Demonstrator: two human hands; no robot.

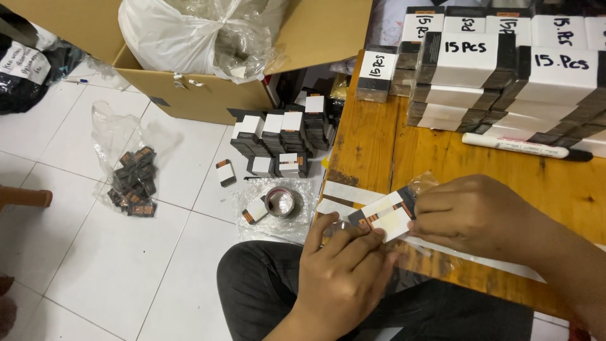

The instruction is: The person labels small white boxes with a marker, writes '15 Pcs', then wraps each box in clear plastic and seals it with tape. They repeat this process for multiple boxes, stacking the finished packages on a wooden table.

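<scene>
I see both hands in the lower middle of the frame, at the near edge of the wooden table (379, 148). Between them lies a small bundle of dark cards (383, 216) wrapped with a white paper band. My left hand (341, 271) presses on the bundle's lower left end with the fingers laid flat on it, and my right hand (470, 215) closes around its right end, thumb and fingers pinching it. So the bundle sits directly between the two grips, touching both.

Under the bundle, several white paper strips (344, 191) lie on the table edge; I count about three. In the upper right, stacks of finished bundles (499, 69) stand on the table, each dark with a white label with handwriting in black; I cannot count them exactly, but more than ten show. One white marker pen (524, 147) with a black cap lies in front of them.

On the white tiled floor in the centre, a second group of banded bundles (281, 136) stands beside a brown cardboard box (202, 95), which holds one clear plastic bag (189, 35). One roll of tape (281, 202) lies on a plastic sheet below them, with one single bundle just beside it. At the left, one clear bag of loose dark cards (134, 182) lies on the floor.
</scene>
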